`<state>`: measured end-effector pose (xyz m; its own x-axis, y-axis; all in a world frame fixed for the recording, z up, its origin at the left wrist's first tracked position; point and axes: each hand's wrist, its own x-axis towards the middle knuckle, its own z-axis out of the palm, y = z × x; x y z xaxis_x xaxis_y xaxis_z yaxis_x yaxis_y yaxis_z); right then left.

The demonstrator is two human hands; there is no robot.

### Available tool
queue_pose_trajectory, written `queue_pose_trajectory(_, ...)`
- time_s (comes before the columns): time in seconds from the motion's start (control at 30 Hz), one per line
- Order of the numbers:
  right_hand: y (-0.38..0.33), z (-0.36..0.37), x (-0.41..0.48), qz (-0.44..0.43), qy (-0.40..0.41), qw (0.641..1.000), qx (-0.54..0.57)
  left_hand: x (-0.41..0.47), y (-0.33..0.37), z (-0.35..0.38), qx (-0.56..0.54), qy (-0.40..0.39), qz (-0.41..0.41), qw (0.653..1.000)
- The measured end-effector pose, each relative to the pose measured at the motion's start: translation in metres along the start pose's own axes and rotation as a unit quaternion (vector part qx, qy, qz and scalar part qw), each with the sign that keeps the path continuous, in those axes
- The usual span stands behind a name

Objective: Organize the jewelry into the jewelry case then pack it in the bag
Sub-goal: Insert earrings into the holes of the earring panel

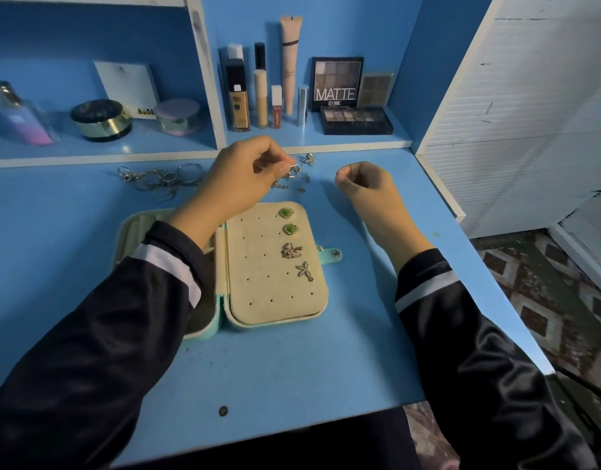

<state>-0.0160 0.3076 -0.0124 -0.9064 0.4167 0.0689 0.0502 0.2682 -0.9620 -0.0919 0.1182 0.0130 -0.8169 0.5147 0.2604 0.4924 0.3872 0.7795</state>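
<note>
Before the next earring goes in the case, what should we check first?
1. Left hand pinches a small silver jewelry piece: ok.
2. Mint-green jewelry case lies open, beige holed panel facing up: ok.
3. Free holes beside the four pinned earrings: ok.
4. Right hand holds a backing: cannot tell.
5. Loose silver rings packed: not ok, they lie on the blue desk.
6. Bag ready nearby: cannot tell, none in view.
</note>
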Motion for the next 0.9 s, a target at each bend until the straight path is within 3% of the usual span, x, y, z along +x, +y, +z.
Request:
queue_pose_trajectory(0.3, -0.018, 0.009, -0.048, 0.014, -0.032, 0.998, 0.054, -0.051, 0.012, -0.007, -0.056, -0.007, 0.005, 0.998)
queue_pose_trajectory(0.63, -0.007, 0.003, -0.11, -0.01, 0.012, 0.998, -0.055, -0.1, 0.024, -0.005, -0.076, -0.025, -0.002, 0.997)
queue_pose_trajectory(0.9, -0.006, 0.011, -0.152, -0.047, 0.031, 0.997, -0.062, -0.124, 0.036, 0.002, -0.082, -0.044, -0.007, 0.996)
